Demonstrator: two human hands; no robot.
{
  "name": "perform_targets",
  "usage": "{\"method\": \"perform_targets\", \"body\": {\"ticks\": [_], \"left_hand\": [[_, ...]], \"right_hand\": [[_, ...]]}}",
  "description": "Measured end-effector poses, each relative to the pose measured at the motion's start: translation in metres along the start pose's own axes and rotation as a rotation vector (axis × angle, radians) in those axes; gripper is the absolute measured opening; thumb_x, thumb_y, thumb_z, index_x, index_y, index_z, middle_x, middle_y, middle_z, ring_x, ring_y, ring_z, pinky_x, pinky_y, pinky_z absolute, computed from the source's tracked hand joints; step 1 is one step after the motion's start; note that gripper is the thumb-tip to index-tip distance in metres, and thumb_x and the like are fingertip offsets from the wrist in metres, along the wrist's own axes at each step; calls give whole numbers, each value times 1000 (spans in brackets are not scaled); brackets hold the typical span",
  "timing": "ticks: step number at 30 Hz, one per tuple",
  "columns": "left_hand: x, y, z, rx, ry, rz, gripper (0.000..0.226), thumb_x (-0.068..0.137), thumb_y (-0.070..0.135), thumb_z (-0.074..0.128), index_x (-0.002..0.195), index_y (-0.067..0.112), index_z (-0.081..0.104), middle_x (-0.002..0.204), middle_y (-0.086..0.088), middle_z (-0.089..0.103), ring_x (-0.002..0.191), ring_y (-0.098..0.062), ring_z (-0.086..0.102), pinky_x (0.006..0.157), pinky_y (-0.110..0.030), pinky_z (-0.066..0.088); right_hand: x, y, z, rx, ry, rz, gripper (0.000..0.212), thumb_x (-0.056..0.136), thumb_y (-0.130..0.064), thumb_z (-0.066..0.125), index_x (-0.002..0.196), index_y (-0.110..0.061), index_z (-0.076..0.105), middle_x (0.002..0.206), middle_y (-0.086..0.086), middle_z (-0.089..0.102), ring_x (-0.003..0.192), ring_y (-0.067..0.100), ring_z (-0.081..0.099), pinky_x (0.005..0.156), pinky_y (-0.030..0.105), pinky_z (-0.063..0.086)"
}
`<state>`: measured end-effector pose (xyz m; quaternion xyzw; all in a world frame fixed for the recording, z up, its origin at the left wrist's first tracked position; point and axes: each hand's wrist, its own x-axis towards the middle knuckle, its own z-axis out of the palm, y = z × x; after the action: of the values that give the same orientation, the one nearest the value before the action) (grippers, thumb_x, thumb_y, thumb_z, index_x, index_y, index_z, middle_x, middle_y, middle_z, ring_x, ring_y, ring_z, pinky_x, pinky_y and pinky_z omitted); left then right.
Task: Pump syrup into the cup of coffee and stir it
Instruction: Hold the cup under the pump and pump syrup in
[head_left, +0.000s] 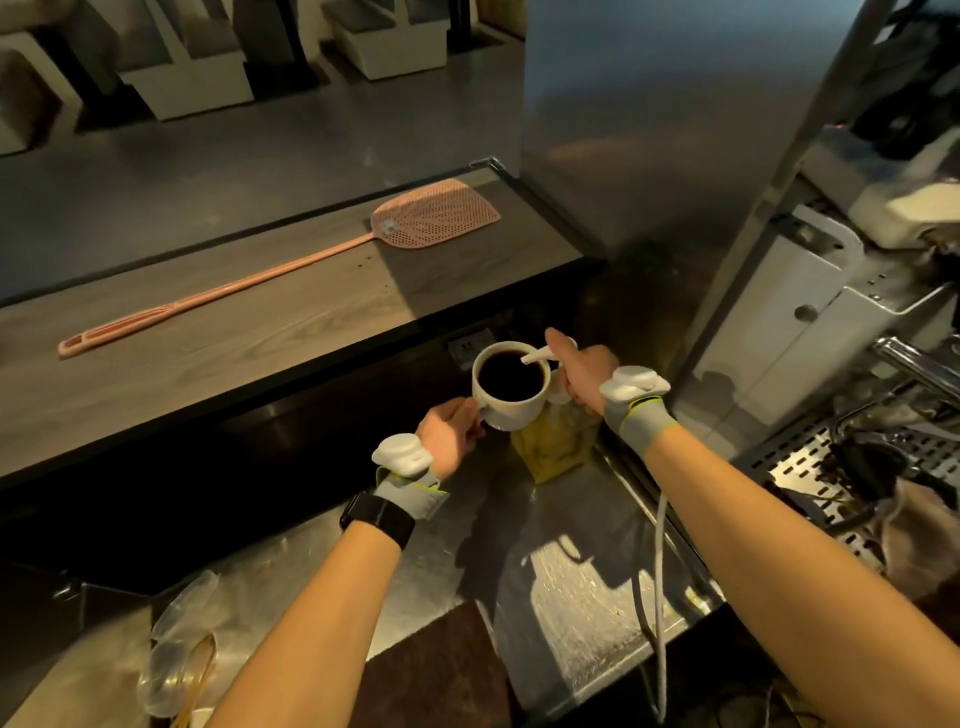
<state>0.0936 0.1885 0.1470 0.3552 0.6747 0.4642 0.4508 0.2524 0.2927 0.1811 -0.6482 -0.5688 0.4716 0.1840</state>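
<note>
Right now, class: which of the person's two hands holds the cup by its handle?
The left hand grips the cup's handle; the right hand rests on the syrup pump.

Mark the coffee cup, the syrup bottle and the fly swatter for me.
coffee cup (511, 410): head view, on its white outer wall.
syrup bottle (550, 447): head view, on its yellowish body below the cup.
fly swatter (436, 214): head view, on its perforated pink head.

We have open steel counter (571, 597) toward us; the raised wooden shelf (208, 332) walls the left, the espresso machine (810, 322) the right.
</note>
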Motion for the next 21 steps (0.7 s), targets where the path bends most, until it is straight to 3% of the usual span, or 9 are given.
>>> {"method": "perform_targets", "body": {"ticks": [3,10,15,21], "left_hand": [[0,-4,2,15,5,1,30,92,21,44,64,18,55,63,-2,53,54,-10,47,40,-11,35],[-3,-12,2,5,34,-25,29,91,21,45,64,16,56,63,-3,54,41,3,51,43,-12,38],[-10,-12,-2,27,12,-12,30,91,19,43,63,17,54,64,-4,53,57,-12,49,53,-25,36],[-14,-15,-1,-2,26,-17,28,92,18,43,67,21,54,68,-2,53,63,-14,52,57,-26,37]], "right_hand": [[1,2,2,3,-12,-2,60,84,-69,44,53,-18,46,55,3,48,49,21,45,56,33,37],[0,10,7,-13,6,-11,60,82,-71,44,53,-19,50,57,4,51,53,24,49,63,35,40],[-5,10,8,-31,-2,-1,60,82,-72,41,55,-19,50,58,3,52,55,24,50,65,35,42],[-10,10,9,17,-23,12,58,90,-62,44,55,-16,53,56,3,52,53,21,48,61,32,39]]}}
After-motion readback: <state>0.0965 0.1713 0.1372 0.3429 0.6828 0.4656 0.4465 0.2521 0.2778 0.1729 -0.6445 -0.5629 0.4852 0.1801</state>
